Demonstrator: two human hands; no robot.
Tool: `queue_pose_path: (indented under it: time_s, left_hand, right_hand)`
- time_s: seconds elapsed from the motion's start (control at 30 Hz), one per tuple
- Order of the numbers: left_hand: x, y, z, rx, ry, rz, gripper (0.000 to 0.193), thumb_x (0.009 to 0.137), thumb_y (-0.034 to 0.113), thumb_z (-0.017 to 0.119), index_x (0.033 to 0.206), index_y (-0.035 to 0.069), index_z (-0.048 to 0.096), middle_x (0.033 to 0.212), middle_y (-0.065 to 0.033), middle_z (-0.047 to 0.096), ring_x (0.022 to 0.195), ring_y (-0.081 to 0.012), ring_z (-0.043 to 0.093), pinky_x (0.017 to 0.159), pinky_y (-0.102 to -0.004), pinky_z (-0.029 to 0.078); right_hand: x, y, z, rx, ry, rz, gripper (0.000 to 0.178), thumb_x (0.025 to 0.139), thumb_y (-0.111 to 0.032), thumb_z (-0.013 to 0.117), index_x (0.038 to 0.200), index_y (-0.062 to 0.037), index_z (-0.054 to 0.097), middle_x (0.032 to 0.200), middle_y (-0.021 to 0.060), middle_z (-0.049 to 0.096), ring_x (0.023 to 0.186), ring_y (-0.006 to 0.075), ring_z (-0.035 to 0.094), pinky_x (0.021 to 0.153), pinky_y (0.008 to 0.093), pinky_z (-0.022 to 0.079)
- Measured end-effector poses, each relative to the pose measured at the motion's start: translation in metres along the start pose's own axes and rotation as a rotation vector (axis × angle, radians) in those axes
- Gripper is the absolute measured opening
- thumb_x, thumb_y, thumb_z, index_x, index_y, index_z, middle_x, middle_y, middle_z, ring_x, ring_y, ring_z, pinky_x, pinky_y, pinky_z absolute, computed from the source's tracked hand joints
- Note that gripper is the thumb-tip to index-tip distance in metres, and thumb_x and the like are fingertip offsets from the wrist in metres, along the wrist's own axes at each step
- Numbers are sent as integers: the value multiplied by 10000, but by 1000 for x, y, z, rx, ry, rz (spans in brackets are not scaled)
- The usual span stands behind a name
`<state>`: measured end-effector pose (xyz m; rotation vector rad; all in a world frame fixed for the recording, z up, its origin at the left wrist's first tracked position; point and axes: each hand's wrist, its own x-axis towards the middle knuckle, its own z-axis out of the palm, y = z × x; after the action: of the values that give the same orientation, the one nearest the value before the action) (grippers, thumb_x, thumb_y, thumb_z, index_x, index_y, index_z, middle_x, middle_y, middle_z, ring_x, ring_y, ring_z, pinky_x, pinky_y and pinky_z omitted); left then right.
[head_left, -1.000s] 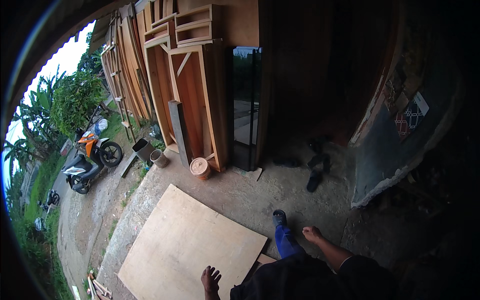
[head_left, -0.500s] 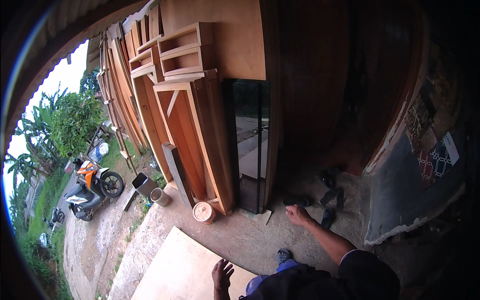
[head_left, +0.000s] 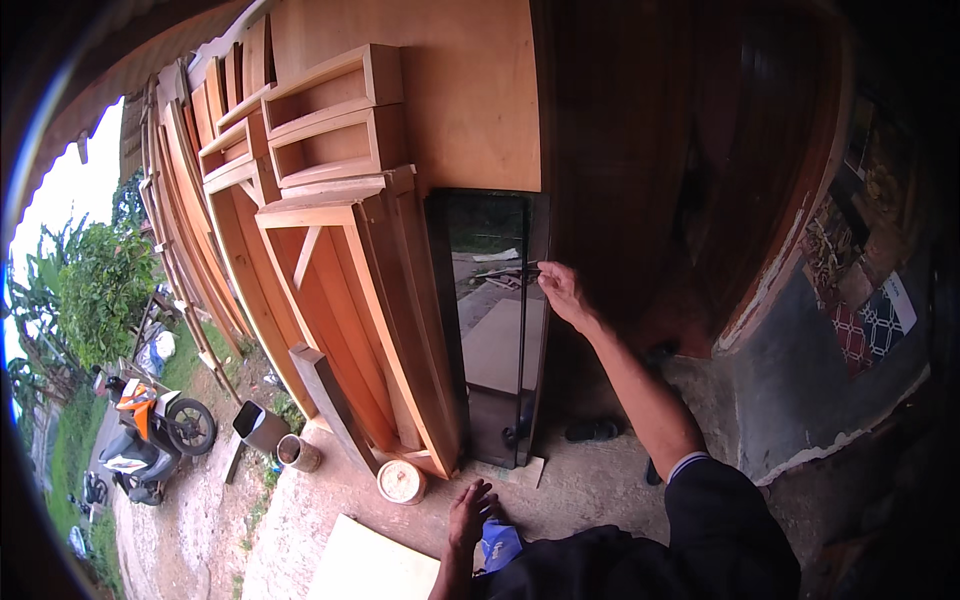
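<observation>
My right hand (head_left: 562, 290) reaches forward at the right edge of tall dark glass panels (head_left: 488, 350) standing upright against the wall. Its fingers are half bent and hold nothing I can see; whether they touch the glass cannot be told. Lower down, my left hand (head_left: 468, 515) hangs in front of my body, fingers loosely apart and empty. The glass mirrors a pale board and some ground. Left of it leans a wooden frame (head_left: 375, 320) with a diagonal brace, and two small box frames (head_left: 325, 143) rest above.
A lidded white bucket (head_left: 401, 482), a grey plank (head_left: 335, 408) and a pale board (head_left: 365, 565) lie near my feet. Dark sandals (head_left: 592, 430) are on the concrete at right. Outside at left, a motorbike (head_left: 150, 430) stands beside open bins (head_left: 260, 428).
My right hand has risen from low over the sandals to the glass panels' edge. I have come closer to the panels. My left hand has shifted slightly up and right.
</observation>
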<state>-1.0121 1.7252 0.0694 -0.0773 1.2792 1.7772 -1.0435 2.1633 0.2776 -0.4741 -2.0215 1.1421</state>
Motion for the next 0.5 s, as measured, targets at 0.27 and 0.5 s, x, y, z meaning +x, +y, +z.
queue_pose_path:
  time_s: [0.27, 0.5]
  left_hand:
    - [75, 135, -48, 43, -98, -30, 470, 972, 339, 586, 1319, 32, 502, 1236, -138, 613, 1015, -274, 642, 838, -415, 531]
    - [128, 198, -65, 102, -109, 19, 435, 983, 293, 575, 1326, 33, 508, 1229, -131, 622, 969, -248, 656, 805, -389, 539]
  right_hand:
    - [105, -30, 40, -86, 329, 175, 390, 943, -134, 591, 1313, -35, 522, 1210, 173, 616, 1061, 225, 613, 916, 343, 501]
    - [121, -29, 75, -132, 519, 282, 506, 921, -125, 596, 1391, -61, 423, 1321, 191, 535, 1163, 278, 566, 964, 402, 482]
